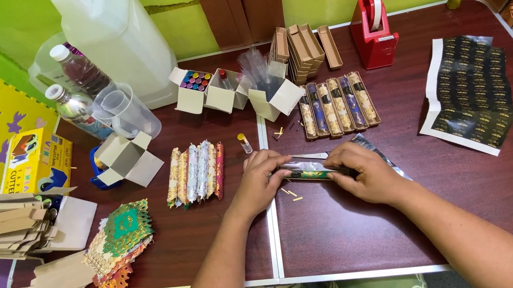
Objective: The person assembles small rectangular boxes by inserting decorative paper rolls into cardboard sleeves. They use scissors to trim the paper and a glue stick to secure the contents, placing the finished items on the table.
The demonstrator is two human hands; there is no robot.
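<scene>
Both my hands meet at the middle of the dark brown table (342, 236). My left hand (261, 178) and my right hand (361, 174) pinch the two ends of a narrow dark patterned roll (310, 171) lying across the table seam. A silvery foil sheet (381, 153) lies under my right hand. A row of several wrapped rolls (196, 171) lies to the left of my left hand. A small yellow-topped vial (244, 143) stands just above it.
Several filled brown trays (338, 105) sit beyond my hands, empty trays (300, 47) stacked behind them. Small open white boxes (225, 90), a red tape dispenser (374, 30), a dark printed label sheet (470, 93), bottles (77, 96), ornate paper cutouts (120, 237) and cardboard pieces (4, 224) surround the work spot.
</scene>
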